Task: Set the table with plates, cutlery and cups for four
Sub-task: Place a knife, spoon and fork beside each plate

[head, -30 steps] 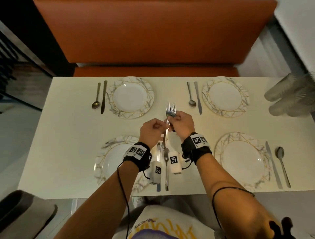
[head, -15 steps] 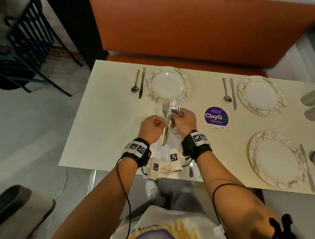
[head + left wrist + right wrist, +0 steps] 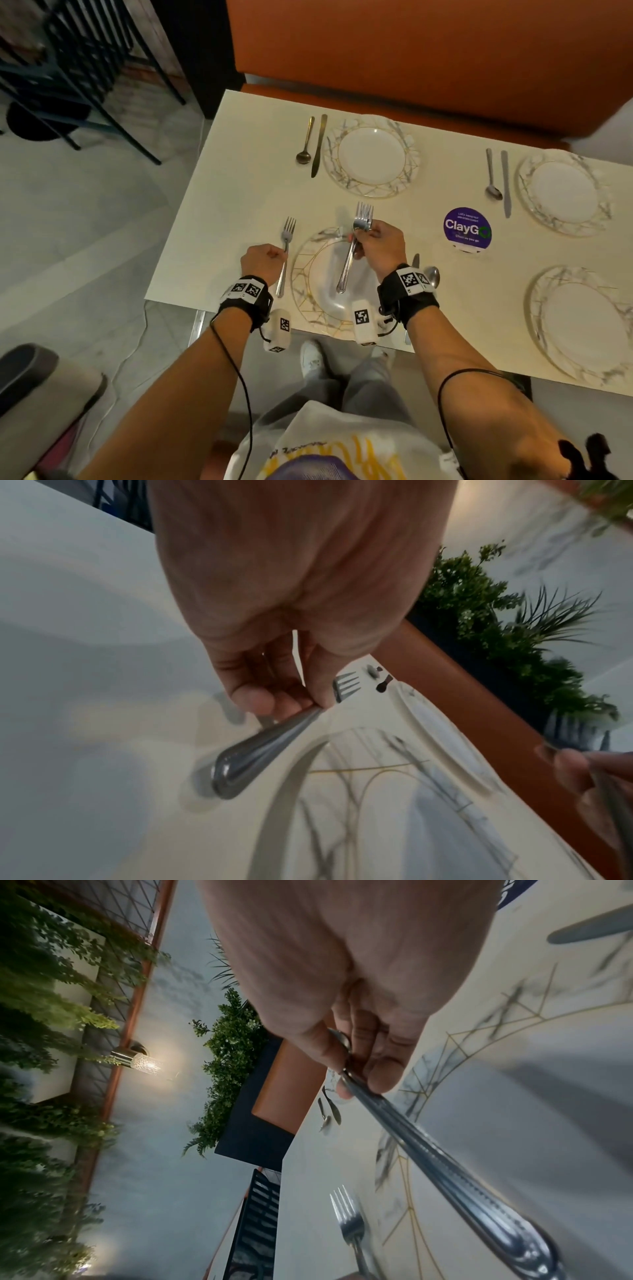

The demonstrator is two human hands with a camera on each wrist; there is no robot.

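Observation:
Four marbled plates lie on the cream table (image 3: 239,192). My left hand (image 3: 278,255) pinches a single fork (image 3: 286,246) just left of the near-left plate (image 3: 305,284), tines pointing away. In the left wrist view, that fork's handle (image 3: 260,750) is low over the table; contact is unclear. My right hand (image 3: 363,240) grips a bundle of forks (image 3: 352,253) above that plate, and their handles (image 3: 428,1164) show in the right wrist view. The far-left plate (image 3: 371,156) and the far-right plate (image 3: 561,193) each have a spoon and knife on their left. No cups are visible.
A purple ClayGo sign (image 3: 467,229) stands mid-table. A knife (image 3: 415,260) and spoon (image 3: 433,275) lie right of the near-left plate, partly behind my right wrist. The near-right plate (image 3: 582,322) sits by the front edge. An orange bench (image 3: 411,51) runs behind; dark chairs (image 3: 85,51) stand left.
My left hand drew one fork out of the bundle and carried it left, to the left side of the near-left plate. The right hand kept the other forks.

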